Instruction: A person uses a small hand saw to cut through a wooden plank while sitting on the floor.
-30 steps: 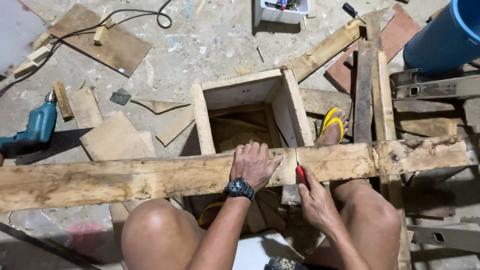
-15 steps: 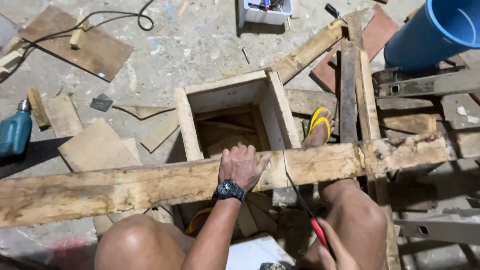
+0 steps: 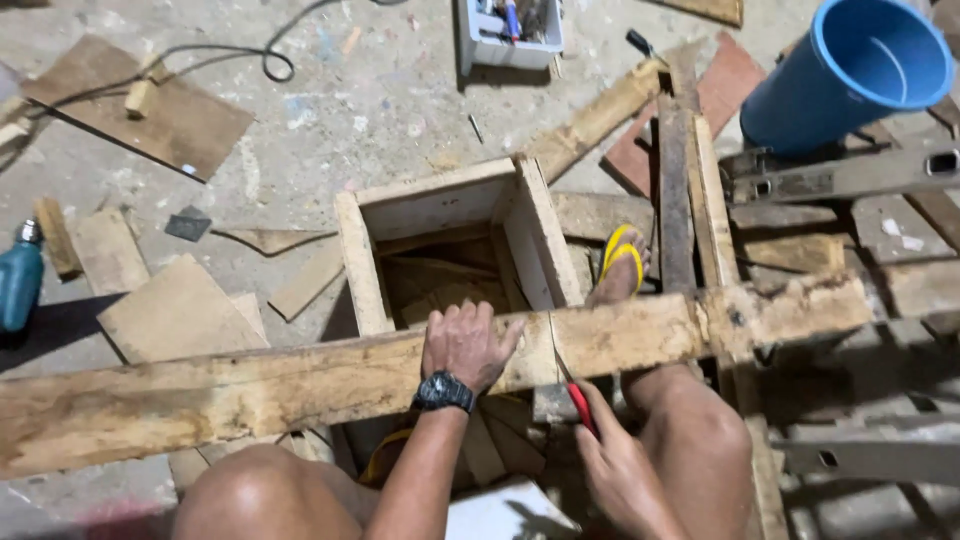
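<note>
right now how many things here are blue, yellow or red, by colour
blue: 2, the big pipe and the drill
yellow: 1, the sandal
red: 1, the pencil in the right hand
total: 4

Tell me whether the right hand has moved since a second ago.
Yes. The right hand with its red pencil has dropped from the plank's top face to below its near edge, towards the person's lap.

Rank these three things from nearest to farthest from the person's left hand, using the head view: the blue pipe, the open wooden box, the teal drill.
Measured from the left hand on the plank:
1. Open wooden box, just beyond the hand, on the floor.
2. Teal drill, at the far left edge.
3. Blue pipe, top right corner, farthest.
</note>
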